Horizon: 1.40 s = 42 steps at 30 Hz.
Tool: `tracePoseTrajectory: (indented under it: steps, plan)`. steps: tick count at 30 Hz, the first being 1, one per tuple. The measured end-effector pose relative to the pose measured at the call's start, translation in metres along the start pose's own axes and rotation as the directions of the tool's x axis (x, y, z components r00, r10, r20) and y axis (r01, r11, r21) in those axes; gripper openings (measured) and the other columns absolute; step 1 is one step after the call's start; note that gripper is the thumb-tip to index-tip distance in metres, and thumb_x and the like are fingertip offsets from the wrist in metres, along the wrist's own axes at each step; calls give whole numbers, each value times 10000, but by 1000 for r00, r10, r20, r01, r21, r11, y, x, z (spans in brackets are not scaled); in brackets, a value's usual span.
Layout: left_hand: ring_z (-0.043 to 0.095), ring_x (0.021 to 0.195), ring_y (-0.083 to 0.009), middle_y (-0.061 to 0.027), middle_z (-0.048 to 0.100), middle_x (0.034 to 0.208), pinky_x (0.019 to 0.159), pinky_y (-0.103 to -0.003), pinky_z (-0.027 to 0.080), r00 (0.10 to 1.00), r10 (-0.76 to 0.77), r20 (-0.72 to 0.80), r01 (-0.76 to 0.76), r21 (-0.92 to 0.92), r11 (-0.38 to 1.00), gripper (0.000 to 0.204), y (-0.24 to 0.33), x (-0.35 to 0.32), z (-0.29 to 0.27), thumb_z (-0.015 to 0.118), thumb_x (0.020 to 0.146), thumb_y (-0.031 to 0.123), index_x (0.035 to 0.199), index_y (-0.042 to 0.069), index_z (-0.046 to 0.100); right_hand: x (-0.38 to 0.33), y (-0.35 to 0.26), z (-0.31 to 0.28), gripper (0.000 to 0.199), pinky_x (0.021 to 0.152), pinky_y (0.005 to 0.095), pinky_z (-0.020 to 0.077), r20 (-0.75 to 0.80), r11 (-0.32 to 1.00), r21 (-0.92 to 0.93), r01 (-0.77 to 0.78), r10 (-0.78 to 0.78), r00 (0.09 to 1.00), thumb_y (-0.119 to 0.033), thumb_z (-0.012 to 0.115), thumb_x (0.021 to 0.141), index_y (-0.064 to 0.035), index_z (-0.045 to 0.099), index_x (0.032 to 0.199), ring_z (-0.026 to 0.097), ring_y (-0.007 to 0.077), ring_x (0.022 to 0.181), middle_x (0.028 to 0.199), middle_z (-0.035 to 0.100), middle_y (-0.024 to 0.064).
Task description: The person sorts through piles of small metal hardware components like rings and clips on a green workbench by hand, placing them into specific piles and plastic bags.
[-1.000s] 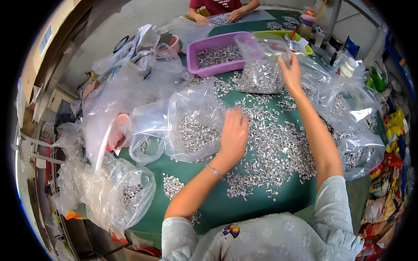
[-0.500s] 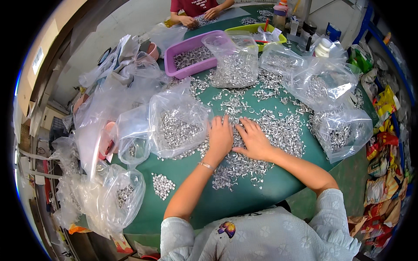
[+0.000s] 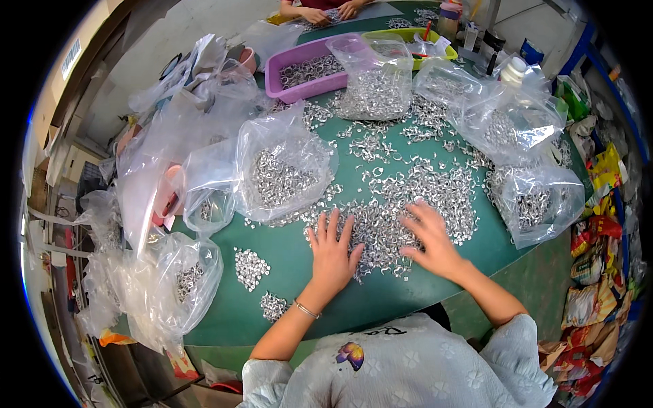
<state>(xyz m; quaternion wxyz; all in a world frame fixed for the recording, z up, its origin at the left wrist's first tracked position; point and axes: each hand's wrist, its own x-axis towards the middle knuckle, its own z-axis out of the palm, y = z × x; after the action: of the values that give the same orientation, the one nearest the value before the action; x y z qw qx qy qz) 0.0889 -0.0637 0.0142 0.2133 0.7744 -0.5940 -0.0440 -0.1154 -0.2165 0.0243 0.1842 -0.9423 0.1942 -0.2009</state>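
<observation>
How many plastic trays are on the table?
2: a purple tray at the far side, holding metal pieces, and a green tray just right of it, partly behind a clear bag. Bags may hide others.

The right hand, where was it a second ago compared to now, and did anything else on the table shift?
The right hand was stretched far out to the clear bag of metal pieces by the purple tray; it let go and drew back, and now lies flat on the loose pile of small metal pieces beside the left hand. The left hand stayed flat on the pile. Bags and tray stayed put.
</observation>
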Motion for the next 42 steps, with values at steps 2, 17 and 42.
tracePoseTrajectory:
  steps: [2,17,42]
  plan:
    - [222,1368,-459,-168,306,1480,1052,-673,170,1000,10,25,-11,34,999,606,-1,-2,3,610,874,325,1397,84,422,22,29,-3,665,1119,495,248,-176,988,134,-75,98,980,-240,699,821,-22,407,1377,313,438,1345,1461,313,220]
    - [237,1363,-447,-137,350,1461,1061,-653,162,999,-38,21,38,-24,999,636,1,-1,5,638,832,354,1379,96,443,234,254,-125,193,782,475,534,-266,571,-680,-460,393,880,-103,518,838,-74,702,892,670,357,908,945,680,205]
    - [250,1360,-436,-133,354,1459,1055,-653,175,999,-49,6,49,-100,994,599,-1,1,2,629,846,380,1352,95,481,259,160,-120,424,820,425,409,-368,539,-813,-221,-183,911,-5,581,685,-31,528,1105,511,302,1005,1078,533,131]
